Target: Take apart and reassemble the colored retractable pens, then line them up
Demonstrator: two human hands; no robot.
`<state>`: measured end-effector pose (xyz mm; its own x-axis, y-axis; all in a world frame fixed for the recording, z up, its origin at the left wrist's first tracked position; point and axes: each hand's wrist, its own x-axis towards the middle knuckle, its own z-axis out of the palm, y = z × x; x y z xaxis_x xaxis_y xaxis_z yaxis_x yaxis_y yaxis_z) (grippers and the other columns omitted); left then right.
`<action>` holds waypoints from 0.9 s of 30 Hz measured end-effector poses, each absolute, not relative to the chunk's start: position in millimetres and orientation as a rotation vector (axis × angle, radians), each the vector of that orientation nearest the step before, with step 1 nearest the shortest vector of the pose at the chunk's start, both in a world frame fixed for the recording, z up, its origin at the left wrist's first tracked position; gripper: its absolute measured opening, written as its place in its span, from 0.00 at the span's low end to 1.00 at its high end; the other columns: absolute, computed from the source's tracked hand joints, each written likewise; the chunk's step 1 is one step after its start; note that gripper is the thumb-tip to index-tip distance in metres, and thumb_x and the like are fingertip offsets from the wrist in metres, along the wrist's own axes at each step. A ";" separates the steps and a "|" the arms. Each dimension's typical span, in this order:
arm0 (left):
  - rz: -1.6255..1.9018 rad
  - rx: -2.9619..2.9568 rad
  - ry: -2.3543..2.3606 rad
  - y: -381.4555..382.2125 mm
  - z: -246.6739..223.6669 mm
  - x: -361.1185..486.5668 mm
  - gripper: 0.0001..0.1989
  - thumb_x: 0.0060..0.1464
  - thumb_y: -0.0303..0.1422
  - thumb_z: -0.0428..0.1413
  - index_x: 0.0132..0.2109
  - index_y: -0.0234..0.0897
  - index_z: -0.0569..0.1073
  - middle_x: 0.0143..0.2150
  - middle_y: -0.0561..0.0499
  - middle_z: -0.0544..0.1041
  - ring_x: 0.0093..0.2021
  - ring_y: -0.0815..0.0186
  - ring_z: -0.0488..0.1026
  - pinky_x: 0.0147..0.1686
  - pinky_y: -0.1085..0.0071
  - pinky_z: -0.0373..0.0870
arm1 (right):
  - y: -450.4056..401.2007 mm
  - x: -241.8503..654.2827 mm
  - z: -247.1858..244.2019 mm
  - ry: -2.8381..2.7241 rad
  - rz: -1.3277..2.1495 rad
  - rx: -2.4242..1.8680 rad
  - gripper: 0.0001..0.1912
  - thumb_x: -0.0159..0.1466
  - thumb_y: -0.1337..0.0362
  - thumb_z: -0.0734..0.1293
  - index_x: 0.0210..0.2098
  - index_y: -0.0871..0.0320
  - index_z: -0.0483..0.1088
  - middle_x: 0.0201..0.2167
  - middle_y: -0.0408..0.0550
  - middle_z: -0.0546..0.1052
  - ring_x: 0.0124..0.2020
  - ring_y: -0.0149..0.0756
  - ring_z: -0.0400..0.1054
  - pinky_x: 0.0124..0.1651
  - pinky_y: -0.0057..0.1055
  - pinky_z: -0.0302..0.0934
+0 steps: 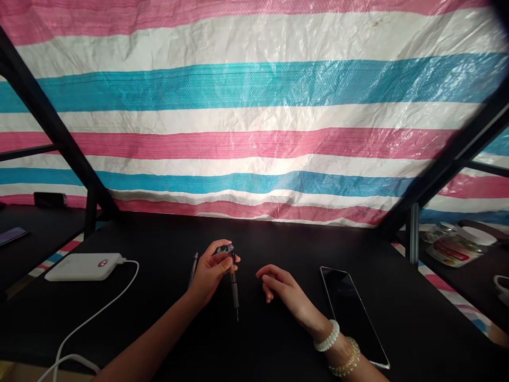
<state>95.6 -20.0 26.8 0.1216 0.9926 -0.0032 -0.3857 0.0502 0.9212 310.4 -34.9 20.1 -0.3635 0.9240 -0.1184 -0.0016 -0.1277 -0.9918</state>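
Observation:
My left hand (212, 269) is closed on a dark pen (234, 289), whose tip points down toward the black table (155, 244). Just left of that hand, a second pen (193, 267) is partly hidden behind the wrist. To the right, my right hand (280, 286) hovers over or rests on the table with its fingers loosely curled and apart, holding nothing. Two bracelets circle the right wrist. A smartphone (352, 313) with a dark screen lies beside the right forearm.
A white power bank (84, 267) with a white cable (107, 307) lies at the left. Black metal posts (413, 233) stand at both sides. Behind hangs a striped plastic sheet (254, 143). A clear container (455, 249) sits on the right-hand table.

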 end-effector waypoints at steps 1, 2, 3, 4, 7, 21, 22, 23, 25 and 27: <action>1.265 0.942 0.853 -20.4 27.9 95.6 0.23 0.49 0.35 0.66 0.51 0.40 0.69 0.36 0.48 0.81 0.31 0.69 0.75 0.35 0.73 0.69 | -35.0 310.2 20.5 -1.396 1.590 -1.088 0.15 0.60 0.53 0.66 0.37 0.59 0.68 0.18 0.37 0.65 0.22 0.31 0.60 0.31 0.31 0.56; 1.262 0.938 0.860 -20.7 28.9 95.7 0.23 0.49 0.35 0.66 0.52 0.40 0.70 0.36 0.48 0.80 0.31 0.69 0.75 0.35 0.73 0.69 | -35.0 310.1 20.8 -1.396 1.590 -1.091 0.15 0.59 0.53 0.66 0.37 0.59 0.68 0.18 0.37 0.65 0.22 0.31 0.60 0.31 0.31 0.57; 1.258 0.937 0.865 -20.9 29.7 95.8 0.23 0.49 0.35 0.66 0.52 0.40 0.70 0.36 0.48 0.80 0.31 0.68 0.75 0.35 0.73 0.69 | -35.0 310.0 20.8 -1.396 1.591 -1.093 0.15 0.59 0.53 0.66 0.37 0.59 0.68 0.18 0.37 0.65 0.22 0.31 0.60 0.31 0.31 0.57; 1.253 0.938 0.867 -20.8 30.1 96.0 0.23 0.49 0.35 0.66 0.52 0.40 0.70 0.36 0.48 0.80 0.31 0.68 0.75 0.35 0.73 0.68 | -34.9 309.9 20.6 -1.395 1.592 -1.093 0.15 0.59 0.53 0.66 0.37 0.59 0.68 0.18 0.37 0.65 0.22 0.31 0.60 0.31 0.31 0.57; 1.255 0.950 0.854 -19.8 28.6 96.7 0.22 0.48 0.33 0.66 0.50 0.40 0.71 0.34 0.49 0.80 0.29 0.69 0.74 0.33 0.73 0.68 | -34.6 309.9 19.3 -1.396 1.593 -1.087 0.14 0.60 0.54 0.66 0.37 0.59 0.69 0.18 0.37 0.65 0.22 0.31 0.60 0.31 0.31 0.57; 1.243 0.924 0.876 -20.4 26.8 95.1 0.28 0.50 0.35 0.65 0.58 0.41 0.69 0.37 0.48 0.80 0.31 0.69 0.74 0.35 0.72 0.69 | -34.6 310.2 20.0 -1.412 1.598 -1.082 0.14 0.60 0.54 0.65 0.37 0.59 0.69 0.18 0.37 0.65 0.22 0.31 0.60 0.31 0.31 0.57; 1.242 0.925 0.873 -20.2 26.6 95.1 0.28 0.50 0.35 0.65 0.58 0.41 0.69 0.37 0.47 0.80 0.30 0.69 0.74 0.35 0.72 0.69 | -34.6 310.2 20.0 -1.411 1.597 -1.081 0.14 0.60 0.54 0.65 0.37 0.59 0.69 0.18 0.37 0.65 0.22 0.31 0.60 0.31 0.31 0.57; 1.240 0.924 0.874 -19.9 26.4 95.1 0.28 0.50 0.35 0.65 0.58 0.41 0.70 0.36 0.47 0.80 0.30 0.69 0.74 0.35 0.72 0.69 | -34.5 310.3 20.0 -1.412 1.596 -1.081 0.14 0.60 0.54 0.66 0.37 0.59 0.69 0.18 0.37 0.65 0.22 0.31 0.60 0.31 0.31 0.57; 1.241 0.918 0.881 -19.0 26.2 95.0 0.28 0.49 0.36 0.66 0.57 0.41 0.70 0.37 0.47 0.80 0.30 0.69 0.74 0.35 0.72 0.69 | -34.5 310.5 20.2 -1.414 1.597 -1.082 0.14 0.60 0.54 0.66 0.37 0.59 0.69 0.18 0.37 0.65 0.23 0.31 0.61 0.31 0.31 0.57; 1.245 0.910 0.890 -18.0 26.3 94.8 0.28 0.48 0.36 0.66 0.56 0.42 0.71 0.36 0.47 0.80 0.30 0.69 0.75 0.35 0.72 0.69 | -34.6 310.8 20.3 -1.419 1.598 -1.083 0.14 0.60 0.54 0.66 0.37 0.59 0.69 0.18 0.37 0.65 0.23 0.31 0.61 0.31 0.31 0.57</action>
<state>94.8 -18.0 26.3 0.1077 0.9925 -0.0573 -0.3757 0.0940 0.9220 310.8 -34.6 20.3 -0.3803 0.9169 -0.1212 0.0117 -0.1263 -0.9919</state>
